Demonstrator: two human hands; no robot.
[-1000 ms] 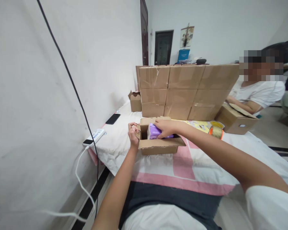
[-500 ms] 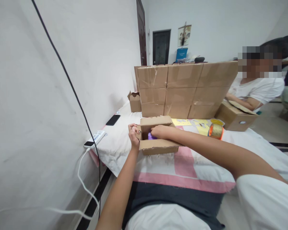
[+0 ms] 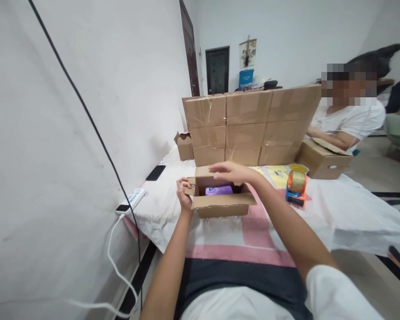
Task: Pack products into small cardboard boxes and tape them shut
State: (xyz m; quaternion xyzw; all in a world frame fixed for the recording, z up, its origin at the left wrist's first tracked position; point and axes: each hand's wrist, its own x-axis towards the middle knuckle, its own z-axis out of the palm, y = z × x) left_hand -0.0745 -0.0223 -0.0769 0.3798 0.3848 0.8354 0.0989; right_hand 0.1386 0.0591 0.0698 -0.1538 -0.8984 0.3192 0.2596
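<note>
An open cardboard box stands on the cloth-covered table in front of me, its flaps folded outward. Inside it lies a purple package, partly hidden by the near flap. My left hand grips the box's left end flap, fingers curled over it. Above the far side of the box is my right hand, fingers stretched out and holding nothing; whether it touches the far flap I cannot tell.
Behind the box rises a wall of stacked, taped cartons. A tape dispenser and another carton stand to the right, near a seated person. At left lie a phone and a power strip. A black cable hangs down.
My right hand has come up out of the box and opened, leaving the purple package inside in view. My left hand stays at the left flap. The view has shifted slightly.
</note>
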